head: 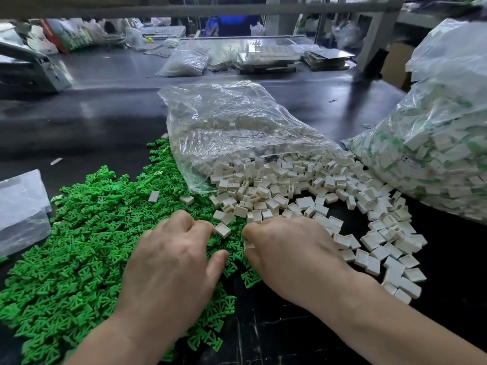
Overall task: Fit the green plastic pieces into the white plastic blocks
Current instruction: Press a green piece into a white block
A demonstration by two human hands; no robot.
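A wide pile of green plastic pieces [79, 246] covers the near left of the dark table. White plastic blocks [303, 196] spill from an open clear bag [232, 133] at the centre. My left hand [171, 262] rests on the green pile with bent fingers. Its index tip is beside a white block [223, 229], its thumb is apart, and its other fingertips are hidden. My right hand [290, 254] is curled at the seam between the two piles. It pinches a small white block [248, 245] between thumb and forefinger.
A large full bag of white-and-green parts [434, 143] stands at the right. A flat clear bag [21, 206] lies at the left edge. Across the table are more bags [184, 61], stacked trays [268, 56] and a metal frame post [374, 38].
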